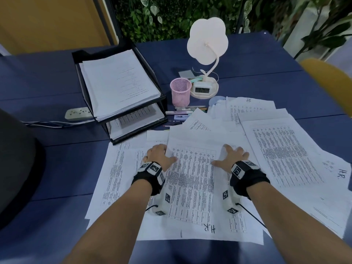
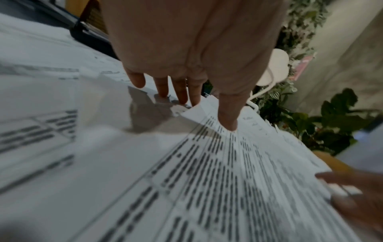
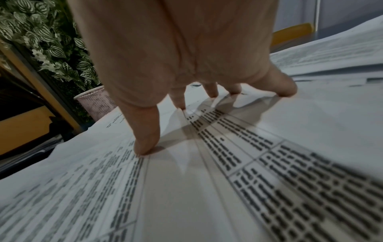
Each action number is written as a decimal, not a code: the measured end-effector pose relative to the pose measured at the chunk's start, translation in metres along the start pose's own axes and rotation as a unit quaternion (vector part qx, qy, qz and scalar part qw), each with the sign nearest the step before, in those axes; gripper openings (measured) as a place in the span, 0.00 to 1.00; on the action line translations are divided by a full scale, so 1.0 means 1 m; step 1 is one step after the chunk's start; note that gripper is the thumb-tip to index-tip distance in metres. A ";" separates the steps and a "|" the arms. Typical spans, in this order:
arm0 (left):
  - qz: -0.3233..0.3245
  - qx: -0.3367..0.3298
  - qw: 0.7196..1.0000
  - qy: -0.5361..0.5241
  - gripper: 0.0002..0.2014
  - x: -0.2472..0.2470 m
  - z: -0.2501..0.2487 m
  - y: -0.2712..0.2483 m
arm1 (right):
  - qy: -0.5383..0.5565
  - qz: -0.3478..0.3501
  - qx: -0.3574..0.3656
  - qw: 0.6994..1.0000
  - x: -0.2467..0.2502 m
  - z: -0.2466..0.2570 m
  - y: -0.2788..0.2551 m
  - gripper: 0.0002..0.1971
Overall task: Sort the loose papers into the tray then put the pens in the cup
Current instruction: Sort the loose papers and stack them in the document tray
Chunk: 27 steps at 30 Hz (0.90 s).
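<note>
Loose printed papers [image 1: 282,149] lie spread over the blue table [image 1: 47,82]. My left hand [image 1: 160,153] [image 2: 205,113] and right hand [image 1: 231,155] [image 3: 186,117] rest on the two sides of the middle sheet [image 1: 190,178] [image 2: 207,163] [image 3: 186,180], fingers spread and tips pressing down. The left thumb lies on the sheet's left edge, with the fingers just beyond it. A black two-tier tray [image 1: 80,54] with stacked papers stands at the back left. The pink mesh cup [image 1: 180,92] [image 3: 97,103] stands empty beside it. Several pens [image 1: 188,108] lie in front of the cup, partly under papers.
A white flower-shaped lamp [image 1: 207,40] with a small clock [image 1: 202,89] stands behind the papers. A power strip [image 1: 78,113] lies left of the tray. A yellow chair back [image 1: 331,82] is at the right, and a dark rounded object [image 1: 17,159] at the left edge.
</note>
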<state>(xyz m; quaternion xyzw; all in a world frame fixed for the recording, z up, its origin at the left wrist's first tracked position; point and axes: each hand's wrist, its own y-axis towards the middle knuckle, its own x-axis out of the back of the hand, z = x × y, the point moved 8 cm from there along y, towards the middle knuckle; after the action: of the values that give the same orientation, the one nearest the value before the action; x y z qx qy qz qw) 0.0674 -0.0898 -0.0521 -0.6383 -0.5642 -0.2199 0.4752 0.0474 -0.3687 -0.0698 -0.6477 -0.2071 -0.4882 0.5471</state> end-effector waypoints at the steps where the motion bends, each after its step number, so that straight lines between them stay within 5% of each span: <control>1: -0.013 -0.009 0.999 -0.041 0.24 0.002 -0.003 0.001 | 0.006 -0.001 0.000 1.000 0.001 -0.001 0.000 0.47; 5: 0.003 -0.053 0.966 -0.253 0.05 -0.004 -0.014 -0.004 | 0.073 -0.020 -0.010 0.997 0.006 -0.006 0.002 0.51; 8: 0.009 -0.058 0.925 -0.375 0.07 -0.001 -0.017 -0.010 | 0.157 -0.028 -0.018 0.987 0.012 -0.012 0.004 0.52; 13: 0.022 -0.059 0.881 -0.469 0.09 0.007 -0.024 -0.016 | 0.318 -0.100 -0.036 0.942 0.031 -0.027 0.000 0.20; 15: 0.063 -0.084 0.907 -0.407 0.10 0.002 -0.031 -0.016 | 0.326 -0.108 -0.039 0.939 0.033 -0.032 0.000 0.13; 19: 0.045 -0.073 0.972 -0.217 0.15 -0.002 -0.017 -0.005 | 0.260 -0.062 -0.089 0.959 0.029 -0.048 0.000 0.20; 27: 0.081 -0.057 0.988 -0.122 0.25 -0.021 -0.012 0.000 | 0.186 0.003 -0.075 0.980 0.018 -0.051 -0.003 0.15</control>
<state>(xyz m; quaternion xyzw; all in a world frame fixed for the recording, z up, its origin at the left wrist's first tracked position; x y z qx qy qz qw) 0.0646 -0.1109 -0.0639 -0.7300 -0.5510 -0.1324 0.3821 0.0323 -0.4187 -0.0565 -0.5854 -0.0630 -0.6125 0.5274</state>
